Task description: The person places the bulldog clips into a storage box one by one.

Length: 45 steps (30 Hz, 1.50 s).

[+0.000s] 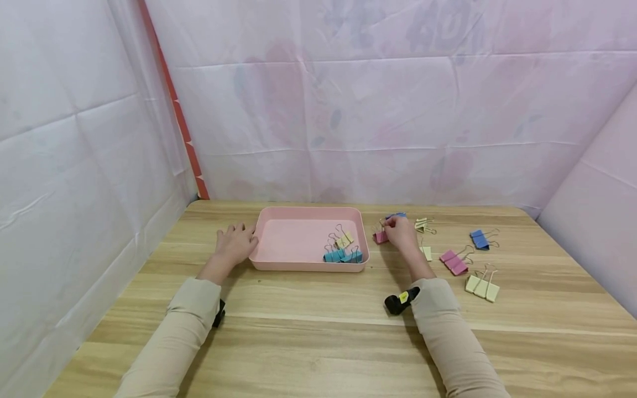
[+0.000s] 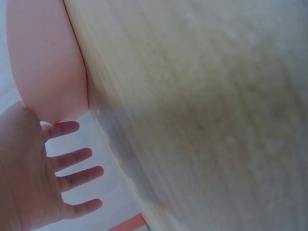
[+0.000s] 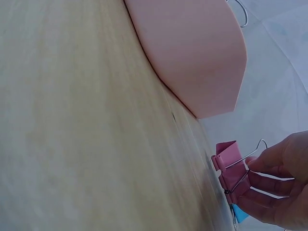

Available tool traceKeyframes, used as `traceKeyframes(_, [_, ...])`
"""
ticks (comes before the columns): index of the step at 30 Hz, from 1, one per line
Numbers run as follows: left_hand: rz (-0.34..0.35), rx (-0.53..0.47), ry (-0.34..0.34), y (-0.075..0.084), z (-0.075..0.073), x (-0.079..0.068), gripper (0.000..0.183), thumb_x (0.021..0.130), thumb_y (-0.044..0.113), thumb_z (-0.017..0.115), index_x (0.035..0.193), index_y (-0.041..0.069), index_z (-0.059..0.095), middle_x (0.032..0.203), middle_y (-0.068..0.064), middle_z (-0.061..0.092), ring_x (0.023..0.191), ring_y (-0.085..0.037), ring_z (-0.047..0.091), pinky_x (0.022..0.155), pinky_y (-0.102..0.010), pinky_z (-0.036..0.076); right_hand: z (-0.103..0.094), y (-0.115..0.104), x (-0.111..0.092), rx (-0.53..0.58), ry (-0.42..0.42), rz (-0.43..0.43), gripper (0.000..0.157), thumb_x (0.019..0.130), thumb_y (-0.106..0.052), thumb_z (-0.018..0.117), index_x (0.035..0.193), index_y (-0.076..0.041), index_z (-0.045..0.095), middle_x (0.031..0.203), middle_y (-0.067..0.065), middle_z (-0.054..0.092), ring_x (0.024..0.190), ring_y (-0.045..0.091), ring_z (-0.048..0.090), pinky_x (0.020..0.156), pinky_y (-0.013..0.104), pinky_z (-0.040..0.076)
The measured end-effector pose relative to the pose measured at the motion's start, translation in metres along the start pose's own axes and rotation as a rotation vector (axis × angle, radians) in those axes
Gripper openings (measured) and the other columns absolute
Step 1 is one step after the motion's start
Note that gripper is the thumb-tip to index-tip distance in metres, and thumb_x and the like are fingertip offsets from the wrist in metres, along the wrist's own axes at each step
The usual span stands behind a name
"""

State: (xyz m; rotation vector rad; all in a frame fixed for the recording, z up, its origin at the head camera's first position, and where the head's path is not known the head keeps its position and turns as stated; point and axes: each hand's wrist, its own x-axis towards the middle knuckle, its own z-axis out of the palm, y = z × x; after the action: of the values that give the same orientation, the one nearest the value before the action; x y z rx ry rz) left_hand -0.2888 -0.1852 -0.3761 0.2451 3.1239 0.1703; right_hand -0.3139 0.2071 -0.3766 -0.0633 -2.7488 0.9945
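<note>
My left hand rests at the left side of a pink tray, fingers spread, with the thumb side against the tray wall in the left wrist view. My right hand is just right of the tray. Its thumb and fingers pinch the wire handles of a pink binder clip, whose body sits close over the table. Inside the tray's right end lie a yellow binder clip and two teal binder clips. A blue binder clip lies just behind my right hand, partly hidden by it.
Right of my right hand lie more binder clips on the wooden table: yellow ones, another pink one and another blue one. A pale patterned cloth hangs behind the table, and white cloth hangs at the left.
</note>
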Motion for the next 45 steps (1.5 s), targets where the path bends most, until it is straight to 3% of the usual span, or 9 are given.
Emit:
traceKeyframes(14, [-0.002,-0.008,0.004,-0.001,0.002,0.001,0.049,0.097,0.031,0.034,0.14,0.009,0.038,0.133,-0.026,0.037,0.119,-0.046,0.034,0.09,-0.066,0.021,-0.004,0.0,0.001,0.022,0.011,-0.018,0.017,0.085,-0.003,0.052,0.092,0.008,0.063,0.097,0.023,0.061,0.09,0.035,0.055,0.078,0.044,0.042])
traceKeyframes(45, [-0.003,-0.017,0.01,-0.001,0.002,0.0,0.05,0.096,0.031,0.034,0.14,0.009,0.039,0.133,-0.024,0.038,0.118,-0.044,0.034,0.09,-0.065,0.021,-0.013,-0.011,0.005,0.014,0.029,-0.056,0.018,0.087,-0.006,0.052,0.092,0.007,0.064,0.091,0.021,0.062,0.082,0.033,0.055,0.072,0.043,0.043])
